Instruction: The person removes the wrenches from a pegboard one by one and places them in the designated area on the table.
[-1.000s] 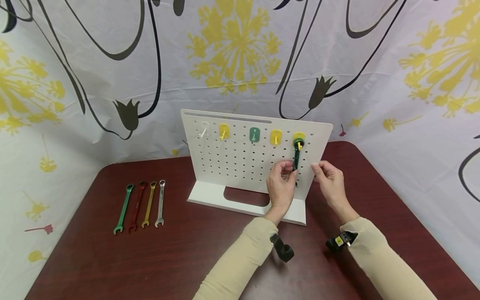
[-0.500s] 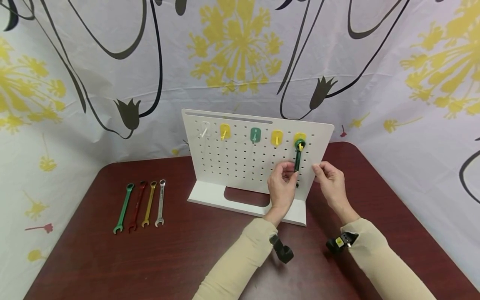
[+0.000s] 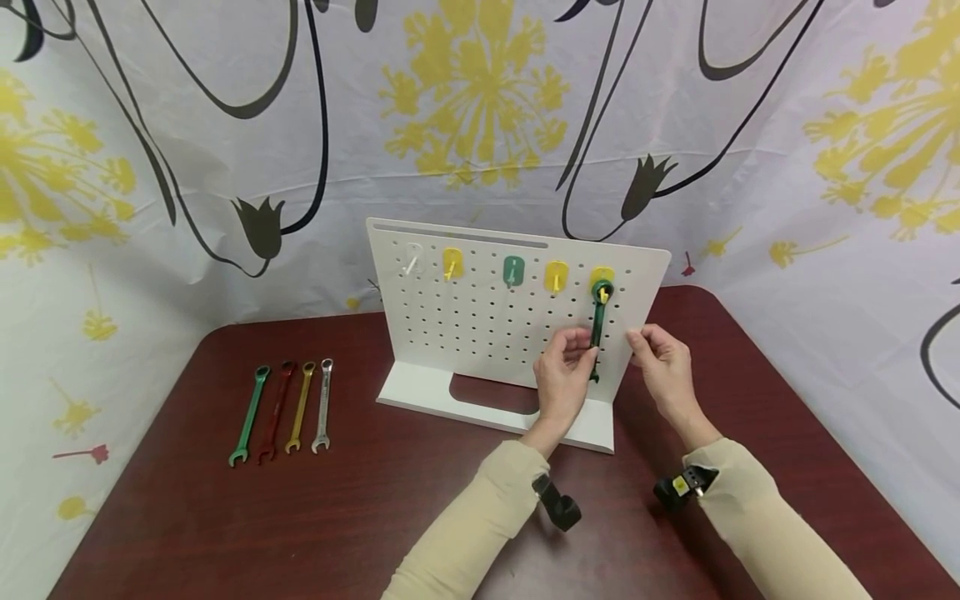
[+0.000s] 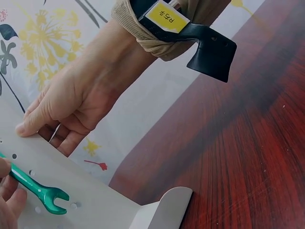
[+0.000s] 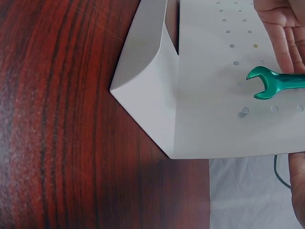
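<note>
A green combination wrench (image 3: 597,327) hangs upright at the right side of the white pegboard (image 3: 480,321), its ring end around the rightmost yellow hook (image 3: 603,293). My left hand (image 3: 562,377) pinches its shank between thumb and fingers. The wrench's open end (image 4: 51,196) points down below those fingers, close to the board, in the left wrist view. With thumb and curled fingers, my right hand (image 3: 663,367) grips the board's right edge. In the right wrist view the wrench (image 5: 272,84) lies over the holes, and only part of the right hand (image 5: 298,183) shows.
Left on the dark red table (image 3: 187,525) lie a green wrench (image 3: 249,417), a red wrench (image 3: 276,412), a yellow wrench (image 3: 301,408) and a silver wrench (image 3: 322,407). Other hooks on the board are clear (image 3: 412,260), yellow (image 3: 452,263), green (image 3: 513,271) and yellow (image 3: 556,277).
The wrench's ring end has turned to face forward on the hook, and its lower end has come into view below my left hand. My right hand has stayed on the board's edge.
</note>
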Demonstrator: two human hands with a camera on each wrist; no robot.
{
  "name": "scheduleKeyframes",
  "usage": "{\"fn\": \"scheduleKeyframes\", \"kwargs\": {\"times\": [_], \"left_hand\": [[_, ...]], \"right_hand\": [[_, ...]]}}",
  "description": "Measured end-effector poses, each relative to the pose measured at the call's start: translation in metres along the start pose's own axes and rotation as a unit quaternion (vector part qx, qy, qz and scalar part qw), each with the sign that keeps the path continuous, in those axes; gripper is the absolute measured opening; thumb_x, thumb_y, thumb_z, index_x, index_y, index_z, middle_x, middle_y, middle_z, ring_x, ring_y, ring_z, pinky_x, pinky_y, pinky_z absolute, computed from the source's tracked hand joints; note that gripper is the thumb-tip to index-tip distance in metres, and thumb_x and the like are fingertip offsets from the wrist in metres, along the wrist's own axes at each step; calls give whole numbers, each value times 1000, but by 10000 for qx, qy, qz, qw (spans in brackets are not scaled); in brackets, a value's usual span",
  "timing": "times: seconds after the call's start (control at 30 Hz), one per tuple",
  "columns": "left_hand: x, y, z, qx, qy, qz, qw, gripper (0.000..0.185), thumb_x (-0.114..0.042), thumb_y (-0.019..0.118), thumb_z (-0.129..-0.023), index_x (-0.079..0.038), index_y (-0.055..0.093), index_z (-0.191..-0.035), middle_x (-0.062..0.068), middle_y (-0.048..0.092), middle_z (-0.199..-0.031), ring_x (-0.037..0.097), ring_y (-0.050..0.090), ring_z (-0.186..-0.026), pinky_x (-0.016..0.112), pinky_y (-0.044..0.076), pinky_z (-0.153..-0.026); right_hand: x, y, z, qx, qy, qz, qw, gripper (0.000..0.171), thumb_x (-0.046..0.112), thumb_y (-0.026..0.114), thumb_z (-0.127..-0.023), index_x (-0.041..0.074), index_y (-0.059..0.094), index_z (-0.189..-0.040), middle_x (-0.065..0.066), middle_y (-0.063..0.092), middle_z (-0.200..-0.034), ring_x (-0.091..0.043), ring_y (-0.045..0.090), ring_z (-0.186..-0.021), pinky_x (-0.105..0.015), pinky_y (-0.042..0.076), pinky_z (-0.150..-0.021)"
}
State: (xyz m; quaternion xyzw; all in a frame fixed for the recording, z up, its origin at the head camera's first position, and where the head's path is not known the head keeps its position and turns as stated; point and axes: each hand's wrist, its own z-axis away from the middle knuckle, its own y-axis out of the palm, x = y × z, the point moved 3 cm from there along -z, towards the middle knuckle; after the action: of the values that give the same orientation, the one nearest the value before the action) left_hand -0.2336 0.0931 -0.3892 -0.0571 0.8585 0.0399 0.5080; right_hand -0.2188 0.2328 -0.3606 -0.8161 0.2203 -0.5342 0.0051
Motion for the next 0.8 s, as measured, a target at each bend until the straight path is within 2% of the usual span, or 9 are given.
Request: {"fn": "scheduleKeyframes", "kwargs": {"times": [0.2,0.37,0.53,0.63,0.8], "left_hand": [[1,-1,1,147,113,357,9992,21,1,71,-80,0,64,-99,15,70,-90,23,68,-78,23,56,-69],[1,-4,3,401,-98,632,9971,20,0,71,-80,-1,65,-99,13,70,-92,14,67,-79,20,55,-71],[0,-8,5,556,-62,692,9960,20,-1,71,-81,0,65,-100,13,69,-94,12,66,-81,21,55,-72],[-1,-11,7,632,-65,727,9953,20,-2,71,-81,0,65,-100,14,70,-94,14,67,-81,22,55,-72],[-4,-15,9,788,-277,754,9936,20,-3,71,-82,-1,66,-101,12,70,-95,10,66,-82,21,55,-73]], "right_hand": [[-1,0,-1,-34,-45,-73,10000,17,2,56,-92,-14,60,-86,7,57,-66,4,48,-57,-11,49,-57],[-1,0,0,-28,-51,-16,10000,18,3,56,-93,-13,60,-86,12,53,-62,-2,47,-56,-10,48,-57],[0,1,1,28,-44,95,9999,20,4,55,-93,-13,59,-85,15,48,-59,-7,46,-56,-9,48,-57],[0,1,1,45,-32,132,9999,20,5,55,-94,-13,59,-85,7,48,-58,-8,46,-55,-9,47,-58],[0,1,0,25,-23,178,9998,21,6,55,-94,-12,59,-84,-5,47,-59,-9,46,-55,-10,48,-57]]}}
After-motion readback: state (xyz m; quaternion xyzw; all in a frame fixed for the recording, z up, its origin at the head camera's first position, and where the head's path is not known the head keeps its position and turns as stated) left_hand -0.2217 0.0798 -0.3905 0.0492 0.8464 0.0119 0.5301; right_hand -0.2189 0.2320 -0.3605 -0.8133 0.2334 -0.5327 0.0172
